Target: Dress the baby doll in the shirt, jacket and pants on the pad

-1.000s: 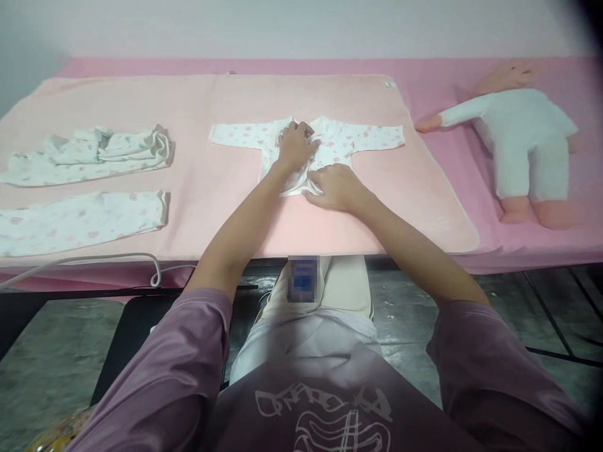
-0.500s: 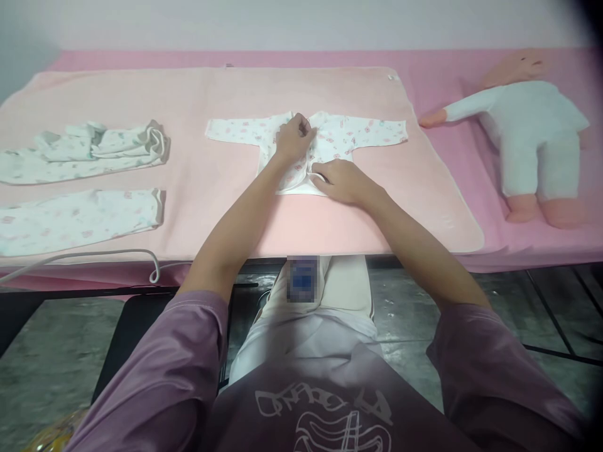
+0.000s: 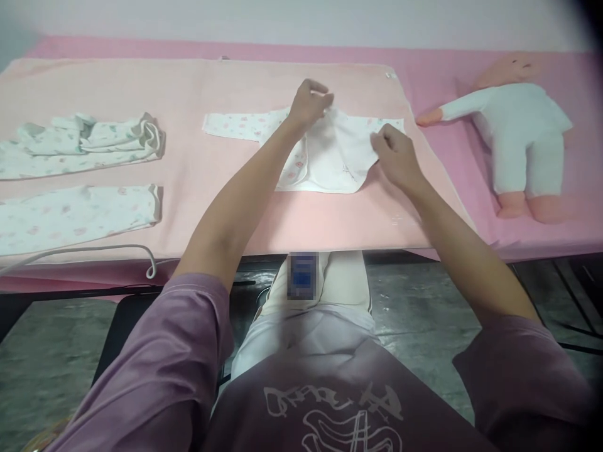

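A small white shirt with a pink print (image 3: 294,164) lies on the pale pink blanket (image 3: 188,188), its sleeves spread to both sides. My left hand (image 3: 311,107) pinches the upper edge of its right-side front panel near the collar. The lower outer corner of that panel is gripped in my right hand (image 3: 394,154). Between my hands the panel is folded back to the right, showing its plain white inside and covering part of the sleeve.
Crumpled printed clothing (image 3: 89,147) and a flat printed garment (image 3: 80,213) lie at the left. A white cable (image 3: 108,247) runs along the front edge. A doll in white (image 3: 518,125) lies at the right on the pink cover.
The front panel has been opened to the right, showing its inside. My left hand has moved up and slightly right; my right hand has moved right and up with the panel's corner.
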The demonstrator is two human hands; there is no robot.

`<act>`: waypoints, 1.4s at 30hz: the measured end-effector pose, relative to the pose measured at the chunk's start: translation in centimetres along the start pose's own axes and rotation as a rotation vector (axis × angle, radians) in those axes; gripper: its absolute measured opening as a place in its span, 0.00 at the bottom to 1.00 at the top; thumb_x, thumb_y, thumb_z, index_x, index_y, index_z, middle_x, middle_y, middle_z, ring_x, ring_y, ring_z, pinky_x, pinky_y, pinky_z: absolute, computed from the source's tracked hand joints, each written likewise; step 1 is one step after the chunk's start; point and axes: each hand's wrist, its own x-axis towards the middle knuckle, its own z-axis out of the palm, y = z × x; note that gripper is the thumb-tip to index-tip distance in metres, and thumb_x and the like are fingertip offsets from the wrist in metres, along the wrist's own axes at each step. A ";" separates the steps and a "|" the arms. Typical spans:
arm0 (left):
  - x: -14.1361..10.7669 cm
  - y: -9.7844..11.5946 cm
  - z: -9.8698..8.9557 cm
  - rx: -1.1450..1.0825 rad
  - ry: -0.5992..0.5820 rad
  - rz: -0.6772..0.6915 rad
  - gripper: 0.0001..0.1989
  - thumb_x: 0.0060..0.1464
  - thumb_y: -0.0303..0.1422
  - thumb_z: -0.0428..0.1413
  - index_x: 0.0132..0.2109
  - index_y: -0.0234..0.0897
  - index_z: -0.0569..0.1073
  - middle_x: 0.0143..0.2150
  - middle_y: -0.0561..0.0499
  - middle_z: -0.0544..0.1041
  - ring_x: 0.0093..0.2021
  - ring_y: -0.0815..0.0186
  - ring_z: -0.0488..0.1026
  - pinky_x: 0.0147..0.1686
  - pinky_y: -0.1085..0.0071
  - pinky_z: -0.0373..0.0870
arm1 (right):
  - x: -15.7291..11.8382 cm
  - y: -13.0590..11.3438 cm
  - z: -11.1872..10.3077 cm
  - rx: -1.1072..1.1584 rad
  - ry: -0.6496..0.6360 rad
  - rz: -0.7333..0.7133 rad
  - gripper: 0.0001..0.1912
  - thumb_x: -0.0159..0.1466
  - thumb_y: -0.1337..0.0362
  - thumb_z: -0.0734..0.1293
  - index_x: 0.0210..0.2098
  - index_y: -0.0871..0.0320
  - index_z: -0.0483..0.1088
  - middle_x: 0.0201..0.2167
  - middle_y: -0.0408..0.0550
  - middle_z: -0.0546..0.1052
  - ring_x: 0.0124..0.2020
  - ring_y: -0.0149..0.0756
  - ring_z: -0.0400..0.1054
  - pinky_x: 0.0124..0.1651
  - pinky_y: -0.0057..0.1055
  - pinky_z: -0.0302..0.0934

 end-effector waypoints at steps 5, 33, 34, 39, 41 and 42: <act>-1.1 2.1 1.1 -0.062 -0.164 0.193 0.37 0.69 0.63 0.49 0.81 0.67 0.59 0.76 0.61 0.74 0.82 0.47 0.62 0.79 0.40 0.60 | -2.6 5.3 -3.8 -0.227 0.021 0.079 0.28 0.77 0.34 0.59 0.42 0.49 0.75 0.40 0.57 0.79 0.46 0.58 0.75 0.53 0.58 0.71; -2.9 0.4 1.0 0.081 -0.060 0.241 0.50 0.56 0.74 0.38 0.78 0.66 0.66 0.83 0.70 0.62 0.88 0.52 0.40 0.86 0.47 0.32 | -2.9 -4.5 0.0 -0.214 -0.272 -0.284 0.36 0.81 0.36 0.51 0.75 0.48 0.68 0.70 0.56 0.75 0.73 0.62 0.64 0.80 0.66 0.46; -3.3 -0.5 0.0 0.089 -0.050 0.217 0.53 0.55 0.76 0.36 0.78 0.61 0.68 0.83 0.66 0.63 0.87 0.49 0.42 0.86 0.46 0.34 | -2.5 -5.2 0.2 -0.201 -0.248 -0.247 0.36 0.81 0.37 0.50 0.73 0.48 0.69 0.68 0.56 0.76 0.71 0.62 0.66 0.78 0.65 0.50; -5.9 -5.7 -3.6 0.173 -0.051 0.119 0.63 0.51 0.80 0.29 0.75 0.46 0.71 0.81 0.50 0.67 0.80 0.40 0.55 0.80 0.39 0.45 | 1.7 -8.1 3.1 -0.169 -0.270 -0.169 0.32 0.81 0.36 0.52 0.57 0.50 0.76 0.55 0.56 0.80 0.58 0.59 0.70 0.63 0.53 0.62; -6.7 -7.2 -3.8 0.163 -0.077 0.101 0.62 0.49 0.81 0.29 0.76 0.53 0.69 0.77 0.52 0.72 0.80 0.40 0.53 0.80 0.39 0.44 | 3.6 -8.9 5.1 -0.173 -0.320 -0.159 0.30 0.80 0.37 0.55 0.51 0.52 0.76 0.49 0.57 0.81 0.52 0.58 0.71 0.57 0.50 0.64; -6.9 -7.7 -3.8 0.164 -0.084 0.096 0.62 0.48 0.81 0.28 0.77 0.56 0.68 0.75 0.54 0.74 0.81 0.41 0.52 0.80 0.40 0.42 | 4.3 -9.3 6.2 -0.180 -0.346 -0.149 0.29 0.80 0.37 0.57 0.48 0.53 0.76 0.46 0.57 0.81 0.50 0.57 0.71 0.55 0.49 0.64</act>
